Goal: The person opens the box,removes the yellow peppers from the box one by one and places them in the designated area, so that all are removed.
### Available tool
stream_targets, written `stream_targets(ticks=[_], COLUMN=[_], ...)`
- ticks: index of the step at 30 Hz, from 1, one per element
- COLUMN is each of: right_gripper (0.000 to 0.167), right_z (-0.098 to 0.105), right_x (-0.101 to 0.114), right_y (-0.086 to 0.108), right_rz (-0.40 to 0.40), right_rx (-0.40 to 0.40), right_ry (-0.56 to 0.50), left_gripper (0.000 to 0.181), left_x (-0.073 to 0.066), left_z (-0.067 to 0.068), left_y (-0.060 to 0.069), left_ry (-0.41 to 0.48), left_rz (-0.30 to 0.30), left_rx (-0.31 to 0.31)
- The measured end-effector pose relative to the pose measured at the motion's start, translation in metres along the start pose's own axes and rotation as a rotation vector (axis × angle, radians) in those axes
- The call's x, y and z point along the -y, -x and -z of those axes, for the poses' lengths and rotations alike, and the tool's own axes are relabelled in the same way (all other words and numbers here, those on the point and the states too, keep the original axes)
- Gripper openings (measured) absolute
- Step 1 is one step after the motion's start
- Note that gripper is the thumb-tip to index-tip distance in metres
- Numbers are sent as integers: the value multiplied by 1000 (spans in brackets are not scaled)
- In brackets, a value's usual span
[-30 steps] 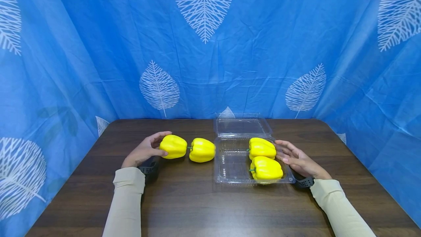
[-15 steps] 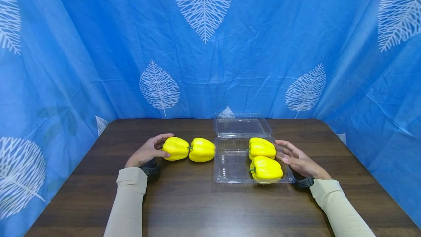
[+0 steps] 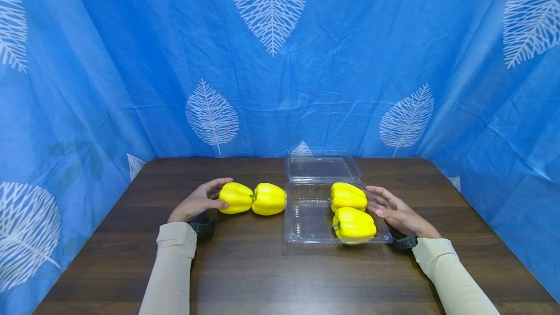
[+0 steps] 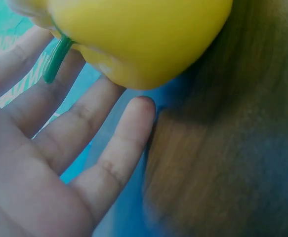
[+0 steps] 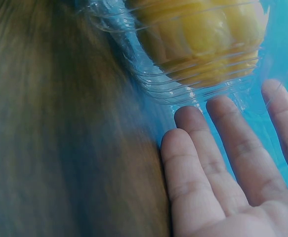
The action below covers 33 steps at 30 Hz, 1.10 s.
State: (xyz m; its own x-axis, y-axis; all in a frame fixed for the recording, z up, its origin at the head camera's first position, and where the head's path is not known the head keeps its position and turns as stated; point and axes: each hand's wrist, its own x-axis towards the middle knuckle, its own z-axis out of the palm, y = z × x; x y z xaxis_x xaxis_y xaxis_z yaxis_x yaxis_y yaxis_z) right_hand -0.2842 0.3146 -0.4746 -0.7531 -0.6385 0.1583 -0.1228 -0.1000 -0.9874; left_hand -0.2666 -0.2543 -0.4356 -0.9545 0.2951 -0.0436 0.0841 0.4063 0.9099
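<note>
At the left of the head view my left hand [image 3: 198,202] holds a yellow bell pepper [image 3: 235,198] between thumb and fingers. Its green stem [image 4: 58,58] points back towards the palm in the left wrist view. Right beside it, a second yellow bell pepper [image 3: 269,199] lies against the left edge of a clear plastic clamshell container [image 3: 306,218]. Inside the container's right half sit a farther bell pepper [image 3: 348,197] and a nearer bell pepper [image 3: 355,224]. My right hand [image 3: 400,214] rests along the container's right side, its fingers [image 5: 237,133] mostly straight by the ridged wall.
The container's lid [image 3: 323,167] lies folded back towards the table's far edge. A dark brown wooden table [image 3: 271,276] carries everything. Blue curtains [image 3: 337,86] with white leaf prints hang behind and at both sides.
My left hand has shifted to the right with its bell pepper, closing the gap to the neighbouring one. The right hand and the container have stayed in place.
</note>
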Motion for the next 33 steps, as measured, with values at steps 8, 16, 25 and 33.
stream_targets(ticks=[8,16,25,33], right_gripper=[52,52,52,52], right_z=[0,1,0,-1], right_x=[0,-1,1,1], right_y=[0,1,0,1], right_rz=[8,12,10,5], right_rx=[3,6,7,2], right_ry=[2,2,-10,6], left_gripper=[88,92,92,83], left_x=[1,-2,-15,-26], left_z=[0,1,0,0], left_y=[0,0,3,3], left_ry=[2,16,16,3], left_rz=[-5,-19,-47,-71], left_rx=[2,-10,-79,-150])
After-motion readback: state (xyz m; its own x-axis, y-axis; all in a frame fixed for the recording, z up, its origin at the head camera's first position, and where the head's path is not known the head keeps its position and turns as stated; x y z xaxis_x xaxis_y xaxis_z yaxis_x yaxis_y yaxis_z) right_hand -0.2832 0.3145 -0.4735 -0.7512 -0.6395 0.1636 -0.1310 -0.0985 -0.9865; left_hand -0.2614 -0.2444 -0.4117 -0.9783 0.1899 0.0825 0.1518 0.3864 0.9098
